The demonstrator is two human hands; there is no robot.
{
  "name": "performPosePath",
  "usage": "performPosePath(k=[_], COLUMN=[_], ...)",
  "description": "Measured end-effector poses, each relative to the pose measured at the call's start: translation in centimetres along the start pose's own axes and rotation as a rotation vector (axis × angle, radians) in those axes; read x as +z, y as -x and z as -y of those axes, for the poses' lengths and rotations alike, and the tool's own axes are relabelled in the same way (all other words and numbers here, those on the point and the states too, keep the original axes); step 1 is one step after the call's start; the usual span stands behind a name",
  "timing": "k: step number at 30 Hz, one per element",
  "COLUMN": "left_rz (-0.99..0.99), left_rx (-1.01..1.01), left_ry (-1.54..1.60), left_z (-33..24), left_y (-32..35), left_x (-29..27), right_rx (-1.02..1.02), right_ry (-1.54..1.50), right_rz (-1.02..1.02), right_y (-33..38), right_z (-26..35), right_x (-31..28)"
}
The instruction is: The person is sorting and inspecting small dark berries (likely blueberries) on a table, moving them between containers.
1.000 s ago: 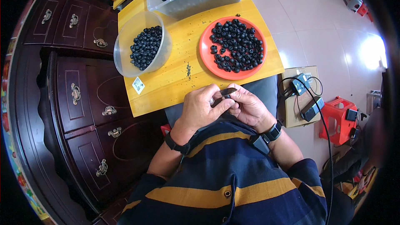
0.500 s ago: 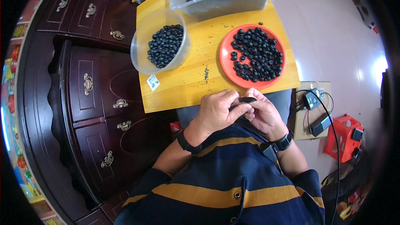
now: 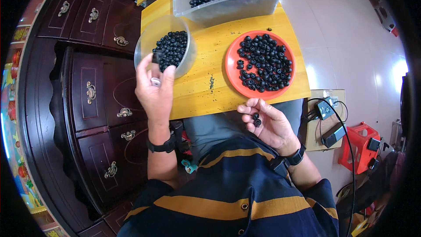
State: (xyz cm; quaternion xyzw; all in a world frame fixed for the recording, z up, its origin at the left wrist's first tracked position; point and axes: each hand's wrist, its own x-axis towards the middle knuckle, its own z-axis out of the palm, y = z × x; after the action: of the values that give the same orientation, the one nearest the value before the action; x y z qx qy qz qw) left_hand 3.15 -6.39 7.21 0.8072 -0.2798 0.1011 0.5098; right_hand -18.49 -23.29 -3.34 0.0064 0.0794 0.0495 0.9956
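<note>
My left hand (image 3: 154, 94) reaches over the near rim of the clear round tub (image 3: 189, 63), which holds many small black beads (image 3: 172, 46). Its fingers and thumb are curled round a small knife (image 3: 155, 81); a pale end shows, while the dark part is blurred. My right hand (image 3: 276, 125) is half curled, palm up, just below the red plate (image 3: 231, 75). A few black beads (image 3: 257, 120) rest in its fingers. More black beads (image 3: 265, 61) are spread over the plate.
A large clear bin (image 3: 228, 11) of black beads stands at the table's far side. Dark crumbs (image 3: 212, 83) dot the yellow table (image 3: 206, 35). Dark wooden drawers (image 3: 94, 87) stand at left. At right are a red stool (image 3: 357, 149), a cardboard box (image 3: 313, 136) and a black cable (image 3: 352, 166).
My hands have parted. The left moved left and forward to the round tub with the knife; the right stayed near the plate and opened somewhat, showing the beads in it.
</note>
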Motion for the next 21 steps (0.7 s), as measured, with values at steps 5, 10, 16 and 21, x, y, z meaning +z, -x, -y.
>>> performPosePath(k=[5, 10, 16, 21], left_rz=[0.369, 0.654, 0.553, 0.602], left_rx=[-0.094, -0.018, 0.122, 0.020], left_ry=[-0.058, -0.038, -0.095, -0.086], left_z=[-1.8, -5.2, -5.2, -6.8], left_y=[4.9, 9.2, 11.0, 11.7], left_x=[1.2, 4.8, 5.7, 4.8], right_rx=[-0.057, -0.129, -0.214, -0.194], right_ry=[-0.022, -0.021, 0.062, 0.046], right_rz=[-0.057, -0.030, -0.036, -0.001], right_y=[-0.3, -1.0, -1.1, -0.9], right_z=[0.1, -0.3, -2.0, -2.9], right_x=[2.3, 2.4, 1.9, 1.8])
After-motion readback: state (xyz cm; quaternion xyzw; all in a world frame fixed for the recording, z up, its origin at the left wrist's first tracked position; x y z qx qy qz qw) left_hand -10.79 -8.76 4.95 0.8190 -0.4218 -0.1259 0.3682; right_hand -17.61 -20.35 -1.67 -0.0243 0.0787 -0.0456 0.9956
